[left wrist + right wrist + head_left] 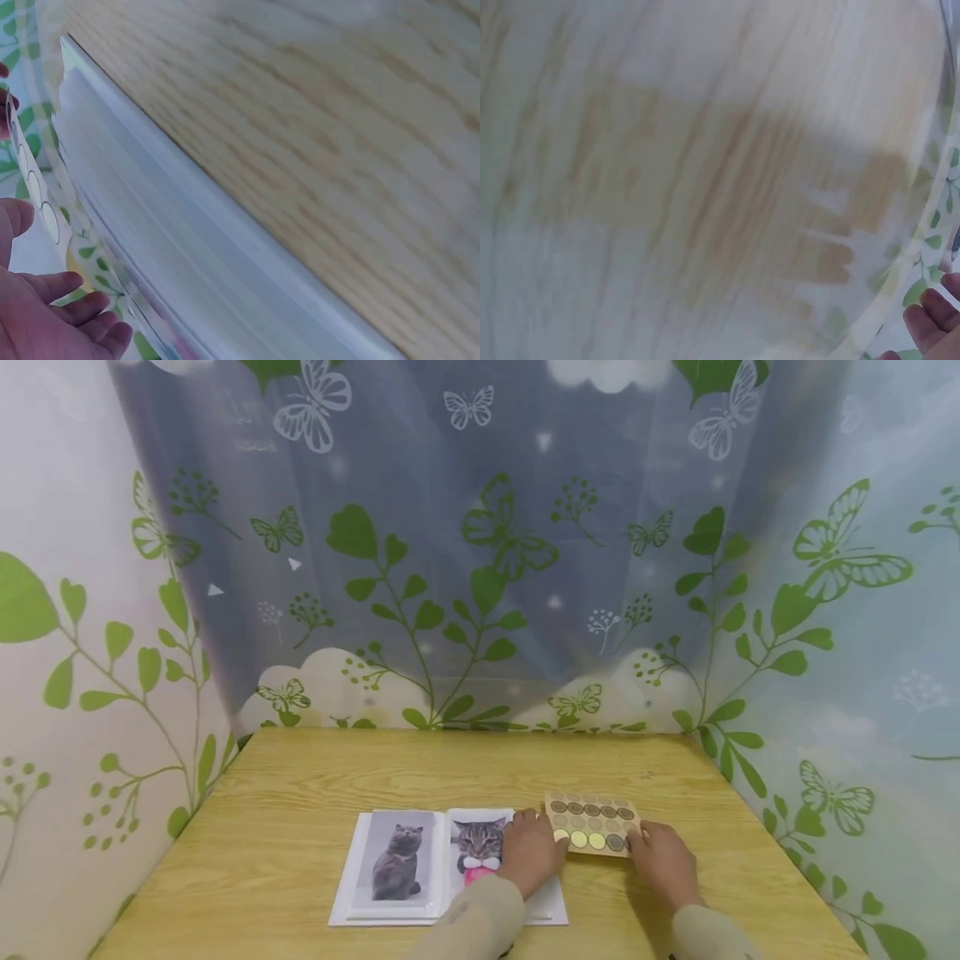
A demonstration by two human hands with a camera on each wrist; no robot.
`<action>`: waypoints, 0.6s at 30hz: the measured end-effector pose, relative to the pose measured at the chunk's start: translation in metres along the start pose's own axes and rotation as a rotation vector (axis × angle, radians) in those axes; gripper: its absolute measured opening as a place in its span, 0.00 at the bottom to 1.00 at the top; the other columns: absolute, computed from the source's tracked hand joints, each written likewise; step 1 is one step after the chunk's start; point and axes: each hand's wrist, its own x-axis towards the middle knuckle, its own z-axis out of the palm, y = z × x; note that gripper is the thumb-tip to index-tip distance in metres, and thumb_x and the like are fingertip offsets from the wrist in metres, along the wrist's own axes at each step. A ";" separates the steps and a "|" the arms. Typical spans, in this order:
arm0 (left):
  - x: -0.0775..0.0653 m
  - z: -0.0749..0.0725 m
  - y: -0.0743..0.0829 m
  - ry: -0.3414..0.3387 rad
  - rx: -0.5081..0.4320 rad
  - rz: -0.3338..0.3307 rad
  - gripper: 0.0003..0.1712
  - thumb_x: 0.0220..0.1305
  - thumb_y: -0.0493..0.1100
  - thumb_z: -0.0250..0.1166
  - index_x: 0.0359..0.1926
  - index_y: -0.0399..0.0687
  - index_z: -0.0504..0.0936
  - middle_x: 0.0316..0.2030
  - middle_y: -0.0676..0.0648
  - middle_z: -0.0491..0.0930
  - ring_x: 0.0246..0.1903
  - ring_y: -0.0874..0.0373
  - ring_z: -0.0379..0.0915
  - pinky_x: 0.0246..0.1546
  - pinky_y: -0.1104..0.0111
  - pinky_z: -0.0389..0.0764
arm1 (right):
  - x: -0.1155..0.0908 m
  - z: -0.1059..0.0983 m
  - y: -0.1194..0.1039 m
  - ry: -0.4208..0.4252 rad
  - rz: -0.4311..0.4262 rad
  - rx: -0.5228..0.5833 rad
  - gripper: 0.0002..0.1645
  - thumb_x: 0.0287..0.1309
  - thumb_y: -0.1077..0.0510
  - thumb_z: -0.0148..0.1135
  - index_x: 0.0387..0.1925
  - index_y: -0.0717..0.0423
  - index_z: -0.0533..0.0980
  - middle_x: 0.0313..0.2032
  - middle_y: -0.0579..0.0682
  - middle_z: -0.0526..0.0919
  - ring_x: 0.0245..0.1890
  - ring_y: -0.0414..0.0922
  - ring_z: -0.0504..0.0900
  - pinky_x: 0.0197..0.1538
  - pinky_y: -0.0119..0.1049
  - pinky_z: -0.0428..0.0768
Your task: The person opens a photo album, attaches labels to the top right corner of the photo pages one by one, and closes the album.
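Observation:
My right hand (666, 862) pinches the right end of a tan sheet of round stickers (592, 821), which is tilted up above the table. Rows of dark and tan circles cover the sheet, with several pale yellow ones along its near edge. At the sheet's left end is my left hand (531, 853), its thumb beside the near corner and its fingers loosely extended, apart from the thumb in the left wrist view. Beneath that hand lies an open photo album (347, 906), its right page partly hidden. Fingertips of the right hand (930, 315) appear at the right wrist view's edge.
A grey cat photo (397, 860) fills the album's left page, and a tabby cat photo (480, 839) the right one. The wood-grain table (300, 777) meets a leaf-and-butterfly curtain (420, 568) at its back and sides.

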 end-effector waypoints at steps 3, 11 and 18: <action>0.000 -0.005 -0.005 0.017 -0.031 -0.003 0.27 0.64 0.55 0.65 0.47 0.33 0.81 0.42 0.38 0.78 0.47 0.45 0.73 0.49 0.53 0.76 | -0.001 0.000 -0.008 0.012 0.015 0.053 0.30 0.72 0.52 0.47 0.61 0.74 0.69 0.60 0.74 0.71 0.61 0.71 0.68 0.61 0.67 0.67; 0.006 -0.010 -0.016 0.065 -0.132 -0.034 0.28 0.64 0.51 0.65 0.54 0.31 0.78 0.43 0.37 0.79 0.47 0.44 0.74 0.49 0.52 0.77 | -0.002 0.005 -0.019 0.025 0.002 0.130 0.31 0.73 0.50 0.46 0.62 0.74 0.68 0.61 0.74 0.69 0.62 0.72 0.66 0.63 0.66 0.65; 0.006 -0.013 -0.023 0.045 -0.241 -0.081 0.32 0.64 0.50 0.64 0.60 0.28 0.73 0.47 0.34 0.78 0.50 0.41 0.74 0.53 0.49 0.76 | -0.004 0.010 -0.027 0.033 -0.004 0.154 0.31 0.73 0.51 0.47 0.63 0.73 0.68 0.62 0.74 0.69 0.63 0.71 0.66 0.63 0.66 0.64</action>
